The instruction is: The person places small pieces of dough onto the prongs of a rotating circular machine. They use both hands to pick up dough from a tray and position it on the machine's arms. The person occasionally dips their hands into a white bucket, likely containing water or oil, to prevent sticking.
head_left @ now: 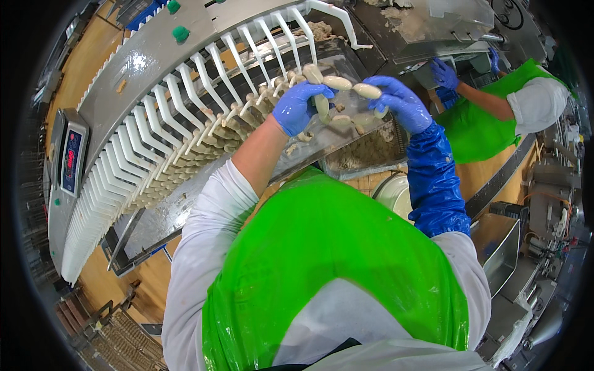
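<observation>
The left hand (pixel 300 106), in a blue glove, sits at about 12 o'clock above the green apron (pixel 328 260), its fingers curled shut around one end of a string of pale sausages (pixel 339 83). The right hand (pixel 401 102), also gloved in blue and wearing a long blue sleeve cover (pixel 435 182), is at 1 o'clock, fingers pinched closed on the other end of the same string. About 3 sausage links stretch between the 2 hands, and a few more hang below the left hand. Just beside the left hand, toward 10 o'clock, a curved steel machine (pixel 142 62) carries a row of white hooks (pixel 154 133) loaded with more hanging sausages. A scale with a screen (pixel 71 157) stands at 9 o'clock. At 2 o'clock, another person's gloved hand (pixel 443 73) works at a steel hopper (pixel 433 25), well apart.
</observation>
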`<state>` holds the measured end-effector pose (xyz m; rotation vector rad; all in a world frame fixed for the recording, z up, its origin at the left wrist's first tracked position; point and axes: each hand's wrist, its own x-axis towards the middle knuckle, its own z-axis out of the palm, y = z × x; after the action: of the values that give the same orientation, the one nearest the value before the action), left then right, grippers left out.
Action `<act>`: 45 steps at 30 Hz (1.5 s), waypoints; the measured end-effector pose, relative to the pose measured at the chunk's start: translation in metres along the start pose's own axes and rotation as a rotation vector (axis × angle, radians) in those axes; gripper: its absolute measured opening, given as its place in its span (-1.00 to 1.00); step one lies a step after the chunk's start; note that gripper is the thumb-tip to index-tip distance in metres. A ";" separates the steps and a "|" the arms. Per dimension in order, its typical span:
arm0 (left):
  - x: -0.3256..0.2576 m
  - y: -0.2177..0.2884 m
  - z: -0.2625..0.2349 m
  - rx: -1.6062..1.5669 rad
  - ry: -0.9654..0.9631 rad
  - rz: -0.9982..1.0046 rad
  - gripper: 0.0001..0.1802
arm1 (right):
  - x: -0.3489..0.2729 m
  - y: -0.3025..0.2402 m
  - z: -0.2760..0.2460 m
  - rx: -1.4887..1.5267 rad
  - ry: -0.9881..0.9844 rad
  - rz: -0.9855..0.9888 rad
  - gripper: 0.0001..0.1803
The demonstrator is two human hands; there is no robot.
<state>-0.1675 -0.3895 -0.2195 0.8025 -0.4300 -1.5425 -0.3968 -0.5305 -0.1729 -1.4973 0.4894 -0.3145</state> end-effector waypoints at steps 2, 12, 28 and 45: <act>0.003 -0.003 0.005 -0.019 0.078 -0.022 -0.82 | 0.007 -0.005 -0.007 0.094 0.036 -0.134 -0.53; 0.086 -0.031 0.021 0.102 0.283 0.143 -0.78 | 0.139 0.015 -0.083 -0.750 0.307 -0.391 -0.66; 0.098 -0.089 -0.071 0.993 0.523 0.061 -0.54 | 0.082 0.177 0.029 0.828 0.276 0.421 -0.56; 0.069 -0.071 -0.028 1.104 0.242 -0.007 -0.48 | 0.086 0.206 0.017 0.399 0.591 -0.107 -0.61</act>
<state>-0.1969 -0.4409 -0.3040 1.8005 -1.1245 -1.1111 -0.3345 -0.5448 -0.3877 -1.0262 0.7622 -0.8986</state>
